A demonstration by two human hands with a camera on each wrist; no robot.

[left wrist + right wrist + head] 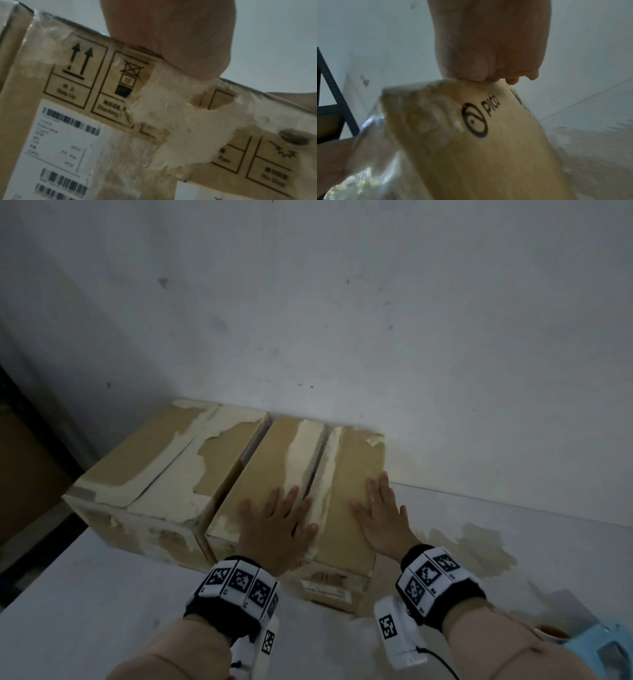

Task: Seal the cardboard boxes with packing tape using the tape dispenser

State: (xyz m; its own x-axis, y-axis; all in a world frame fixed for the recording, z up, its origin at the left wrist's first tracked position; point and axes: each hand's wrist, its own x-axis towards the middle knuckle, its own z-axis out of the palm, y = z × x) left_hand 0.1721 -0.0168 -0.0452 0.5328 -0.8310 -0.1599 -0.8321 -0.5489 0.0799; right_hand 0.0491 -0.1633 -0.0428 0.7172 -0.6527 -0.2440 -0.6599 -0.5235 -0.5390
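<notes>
Two brown cardboard boxes stand side by side against the white wall. The right box (346,474) has its two top flaps down with a dark seam between them. My left hand (277,518) lies flat with spread fingers on the left flap. My right hand (380,508) lies flat on the right flap. The left box (164,460) has torn, pale patches on its top. In the left wrist view the right box's front (85,94) shows arrows, labels and torn paper. The right wrist view shows its printed side (488,135). A pale blue object (606,648), possibly the tape dispenser, sits at the lower right.
The boxes stand on a white table (85,611) with a yellowish stain (479,549) to the right of them. A dark shelf frame (20,474) stands at the far left. The wall is right behind the boxes.
</notes>
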